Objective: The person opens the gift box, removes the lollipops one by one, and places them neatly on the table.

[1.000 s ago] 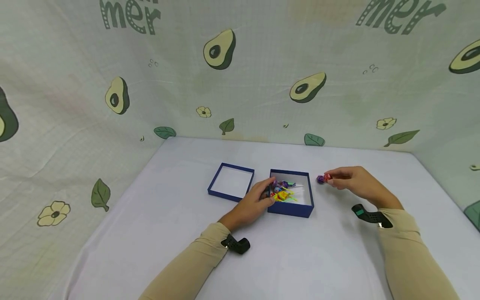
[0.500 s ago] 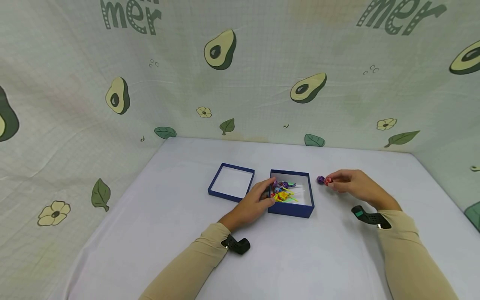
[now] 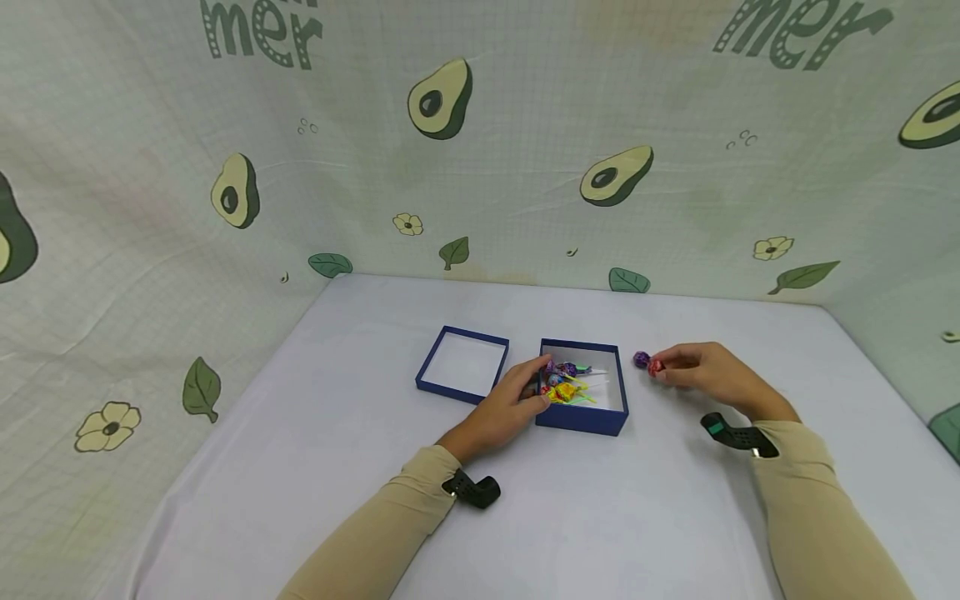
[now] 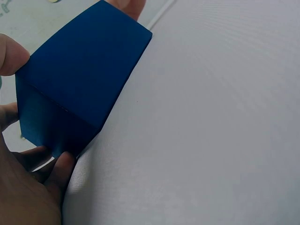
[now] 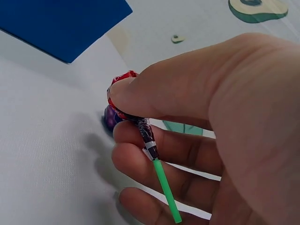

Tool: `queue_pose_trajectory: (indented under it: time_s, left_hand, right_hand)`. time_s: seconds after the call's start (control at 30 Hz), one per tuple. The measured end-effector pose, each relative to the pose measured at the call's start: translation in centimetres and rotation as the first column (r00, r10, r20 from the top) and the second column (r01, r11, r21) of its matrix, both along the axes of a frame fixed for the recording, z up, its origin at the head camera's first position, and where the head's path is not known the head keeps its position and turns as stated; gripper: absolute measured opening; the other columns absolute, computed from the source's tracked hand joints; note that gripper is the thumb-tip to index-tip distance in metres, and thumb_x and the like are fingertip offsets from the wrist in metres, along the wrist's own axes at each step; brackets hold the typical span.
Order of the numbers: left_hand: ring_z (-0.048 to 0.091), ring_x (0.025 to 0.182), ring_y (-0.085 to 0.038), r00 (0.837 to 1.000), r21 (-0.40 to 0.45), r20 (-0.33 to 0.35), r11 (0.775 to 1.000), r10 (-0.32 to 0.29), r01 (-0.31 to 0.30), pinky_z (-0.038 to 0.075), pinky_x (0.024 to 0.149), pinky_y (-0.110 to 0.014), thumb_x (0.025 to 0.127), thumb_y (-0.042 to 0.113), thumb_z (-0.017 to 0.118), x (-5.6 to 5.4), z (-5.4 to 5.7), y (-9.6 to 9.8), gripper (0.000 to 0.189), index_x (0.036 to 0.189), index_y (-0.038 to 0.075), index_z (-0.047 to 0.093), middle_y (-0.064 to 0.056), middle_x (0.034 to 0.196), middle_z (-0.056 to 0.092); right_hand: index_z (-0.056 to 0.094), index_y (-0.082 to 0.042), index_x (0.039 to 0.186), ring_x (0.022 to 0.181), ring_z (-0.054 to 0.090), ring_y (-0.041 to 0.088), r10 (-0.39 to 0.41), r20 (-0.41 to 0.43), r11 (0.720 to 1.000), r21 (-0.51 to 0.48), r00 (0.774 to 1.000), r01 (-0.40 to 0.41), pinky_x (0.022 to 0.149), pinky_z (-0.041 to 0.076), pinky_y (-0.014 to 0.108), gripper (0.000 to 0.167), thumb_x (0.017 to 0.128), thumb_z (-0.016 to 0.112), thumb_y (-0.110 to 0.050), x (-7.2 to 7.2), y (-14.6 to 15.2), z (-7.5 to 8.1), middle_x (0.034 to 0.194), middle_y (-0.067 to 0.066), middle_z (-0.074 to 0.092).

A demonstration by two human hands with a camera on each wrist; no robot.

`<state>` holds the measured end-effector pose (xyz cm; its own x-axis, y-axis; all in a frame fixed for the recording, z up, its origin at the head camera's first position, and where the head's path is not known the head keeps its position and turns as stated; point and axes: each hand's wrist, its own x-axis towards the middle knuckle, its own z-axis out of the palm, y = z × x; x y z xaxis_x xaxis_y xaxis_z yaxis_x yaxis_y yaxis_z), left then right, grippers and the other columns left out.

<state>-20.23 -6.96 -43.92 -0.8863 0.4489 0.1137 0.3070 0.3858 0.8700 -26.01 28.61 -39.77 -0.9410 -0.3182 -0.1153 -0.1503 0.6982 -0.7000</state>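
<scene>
My right hand (image 3: 701,377) pinches a red-wrapped lollipop (image 3: 656,367) between thumb and fingers, to the right of the box. In the right wrist view, a green lollipop stick (image 5: 167,191) hangs down across the curled fingers. A purple-wrapped lollipop (image 3: 641,359) is right beside the red one; whether they touch is unclear. The left hand (image 3: 501,412) grips the left side of an open blue box (image 3: 580,419), thumb near its front corner. Inside the box lie several wrapped lollipops (image 3: 564,392), bunched toward the left; the hand partly covers them.
A blue-rimmed lid (image 3: 448,392) with a white inside lies left of the box, close to the left hand. White cloth covers the table (image 3: 585,517). Behind stands a hanging cloth (image 3: 517,183) with avocado prints.
My right hand has shifted slightly down toward the table's near side, bringing the red lollipop a little lower, now more in front of the purple one. The left hand and box stay put.
</scene>
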Motion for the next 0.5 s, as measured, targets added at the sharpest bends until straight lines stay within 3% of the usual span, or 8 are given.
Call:
queue_pose_trajectory:
  time_s: [0.23,0.5]
  left_hand:
    - [0.031,0.143,-0.014,1.0,-0.005,0.005,1.0,0.003,-0.003,0.033,0.114,-0.039,0.1,0.032,0.051,0.06,0.05,0.03,0.065,0.16,0.025,0.027,0.003,0.161,0.027]
    - [0.03,0.143,-0.014,1.0,-0.005,0.0,1.0,0.002,-0.002,0.032,0.115,-0.039,0.1,0.032,0.051,0.04,0.06,0.05,0.065,0.16,0.024,0.027,0.003,0.161,0.027]
  right_hand:
    - [0.074,-0.007,0.117,0.099,0.06,0.023,0.015,-0.104,0.996,0.087,0.994,-0.006,0.08,0.05,0.033,0.038,0.091,0.074,-0.036,-0.01,-0.38,-0.17,0.112,0.009,0.071]
    - [0.075,-0.006,0.115,0.093,0.061,0.021,0.038,-0.17,0.993,0.12,0.985,-0.017,0.078,0.05,0.035,0.034,0.091,0.075,-0.031,0.02,-0.96,-0.17,0.104,0.007,0.073]
